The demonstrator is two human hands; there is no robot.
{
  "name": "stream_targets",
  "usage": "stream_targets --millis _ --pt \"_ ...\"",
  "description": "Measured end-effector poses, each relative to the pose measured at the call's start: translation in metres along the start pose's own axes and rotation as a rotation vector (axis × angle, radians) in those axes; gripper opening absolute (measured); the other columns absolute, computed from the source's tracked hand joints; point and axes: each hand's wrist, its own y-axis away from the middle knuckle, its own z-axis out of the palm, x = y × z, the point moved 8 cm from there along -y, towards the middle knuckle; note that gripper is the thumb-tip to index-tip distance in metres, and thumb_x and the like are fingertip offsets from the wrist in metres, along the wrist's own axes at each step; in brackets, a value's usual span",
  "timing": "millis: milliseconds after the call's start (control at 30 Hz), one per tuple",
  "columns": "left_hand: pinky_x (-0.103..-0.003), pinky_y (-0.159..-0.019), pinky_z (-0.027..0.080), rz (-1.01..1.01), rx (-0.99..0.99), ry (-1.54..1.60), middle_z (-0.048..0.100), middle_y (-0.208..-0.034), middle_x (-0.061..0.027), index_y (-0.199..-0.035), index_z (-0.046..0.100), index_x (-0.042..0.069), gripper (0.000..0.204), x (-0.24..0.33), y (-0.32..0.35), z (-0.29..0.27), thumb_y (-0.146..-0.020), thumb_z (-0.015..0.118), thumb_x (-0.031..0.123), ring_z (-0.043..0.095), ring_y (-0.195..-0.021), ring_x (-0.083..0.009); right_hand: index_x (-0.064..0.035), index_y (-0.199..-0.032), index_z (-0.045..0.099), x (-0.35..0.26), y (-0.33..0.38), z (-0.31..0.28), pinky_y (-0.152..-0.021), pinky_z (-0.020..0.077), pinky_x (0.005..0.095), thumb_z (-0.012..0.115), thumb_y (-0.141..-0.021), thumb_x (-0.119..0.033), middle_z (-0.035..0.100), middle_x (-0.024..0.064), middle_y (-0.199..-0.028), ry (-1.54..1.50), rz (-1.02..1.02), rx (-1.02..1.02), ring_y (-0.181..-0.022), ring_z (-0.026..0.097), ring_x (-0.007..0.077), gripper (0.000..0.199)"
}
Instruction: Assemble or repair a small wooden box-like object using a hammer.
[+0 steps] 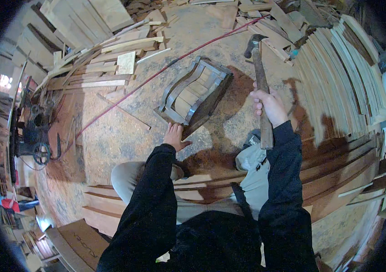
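My right hand (271, 105) is closed around the wooden handle of a claw hammer (256, 63), raised well above the floor with its dark metal head up and away from me. In front of me a curved wooden piece (197, 93) lies on the floor, with dark wavy side rails and pale slats between them. My left hand (175, 136) rests on the near corner of this piece, fingers stretched over its edge and thumb apart. The hammer head is clear of the wooden piece, to its right.
A red hose (156, 70) runs diagonally across the dusty floor behind the piece. Stacked boards (338, 77) fill the right side, with scrap planks (111, 68) at the far left. A dark machine with a handwheel (41, 154) stands left. Long planks (320, 181) lie beneath my legs.
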Motion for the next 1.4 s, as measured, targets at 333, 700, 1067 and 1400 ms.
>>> stream_targets --millis 333,700,1067,1400 --pt "-0.045 -0.094 0.038 -0.363 -0.356 -0.038 0.037 -0.128 -0.0213 -0.122 0.042 -0.007 0.077 -0.094 0.03 0.114 -0.079 0.053 0.057 0.046 -0.114 -0.0337 -0.0051 -0.094 0.045 0.002 0.006 0.031 -0.04 0.0377 0.0246 0.06 -0.077 -0.008 0.047 0.0005 -0.063 0.201 -0.02 -0.091 -0.046 0.044 0.0092 0.023" --pt "-0.04 -0.098 0.037 -0.274 -0.401 0.23 0.042 -0.132 -0.0202 -0.133 0.037 0.004 0.083 0.011 0.038 -0.045 -0.076 0.055 0.062 0.044 -0.118 -0.0352 -0.0036 -0.085 0.046 0.012 0.006 0.023 -0.038 0.0388 0.0256 0.06 -0.077 -0.01 0.048 0.0013 -0.06 0.343 -0.106 -0.152 -0.044 0.045 0.0095 0.018" --pt "-0.04 -0.075 0.048 -0.344 0.214 0.235 0.061 -0.099 -0.0185 -0.109 0.057 0.005 0.044 -0.007 0.095 -0.224 -0.084 0.055 0.041 0.061 -0.083 -0.0332 -0.0059 -0.091 0.05 0.046 0.046 0.07 -0.04 0.0365 0.0218 0.06 -0.081 -0.012 0.044 -0.002 -0.061 0.516 -0.099 -0.216 -0.047 0.043 0.0058 0.016" --pt "-0.024 -0.063 0.048 -0.323 1.332 1.572 0.061 -0.074 -0.0048 -0.09 0.062 -0.002 0.033 -0.095 0.142 -0.257 -0.094 0.045 0.027 0.059 -0.067 -0.0121 -0.0017 -0.096 0.052 0.124 0.052 0.149 -0.055 0.045 0.0375 0.064 -0.077 -0.022 0.057 0.0163 -0.066 1.241 -0.425 -0.39 -0.058 0.057 0.0324 0.03"
